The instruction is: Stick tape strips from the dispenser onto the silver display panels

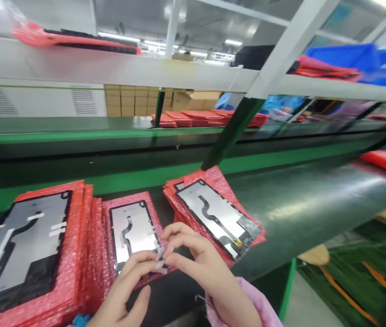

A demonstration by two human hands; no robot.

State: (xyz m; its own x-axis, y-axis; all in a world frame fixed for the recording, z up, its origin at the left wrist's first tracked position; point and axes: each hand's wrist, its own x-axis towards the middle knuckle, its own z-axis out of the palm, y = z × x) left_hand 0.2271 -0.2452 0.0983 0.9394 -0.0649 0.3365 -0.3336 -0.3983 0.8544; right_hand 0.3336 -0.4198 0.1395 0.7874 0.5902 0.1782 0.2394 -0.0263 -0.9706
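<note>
My left hand (129,286) and my right hand (193,261) meet over the near edge of a display panel (133,234) that lies on a red bubble-wrap sheet (107,268). The fingertips of both hands pinch a small clear strip of film or tape (160,263) between them. A larger panel (22,247) rests on a stack of red bubble wrap at the left. To the right, another panel (218,218) with a black flex cable lies tilted on its own red stack.
A dark green conveyor belt (308,200) runs off to the right. Behind it a green rail (77,136) and a white shelf frame (145,68) hold more red bubble-wrap packs (206,118). Blue bins (359,61) sit at the upper right. Cardboard boxes (128,100) stand far back.
</note>
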